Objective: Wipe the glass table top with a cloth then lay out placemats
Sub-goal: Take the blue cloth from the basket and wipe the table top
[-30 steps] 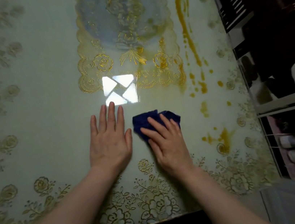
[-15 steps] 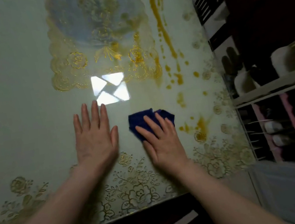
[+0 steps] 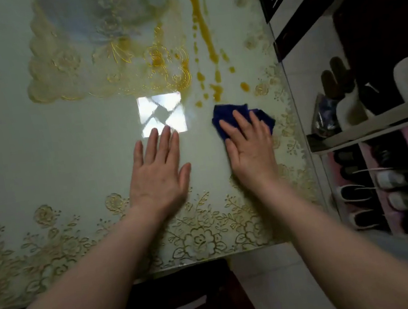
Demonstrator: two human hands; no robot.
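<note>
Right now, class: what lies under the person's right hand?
The blue cloth, pressed flat on the glass table top by the right hand. Whether orange spill lies beneath the cloth is hidden.

Table (image 3: 40, 156): glass top, glossy and smooth, bearing a bright square reflection (image 3: 162, 114); pale green cover beneath, patterned with gold floral lace-like trim.
Cloth (image 3: 226, 113): dark blue fabric, soft, matt, crumpled.
Spill (image 3: 201, 23): yellow-orange liquid streaks and drops, wet-looking.
Stool (image 3: 181, 301): dark wood, dull sheen.
Shoe shelf (image 3: 376, 122): white, smooth, matt boards.
</note>
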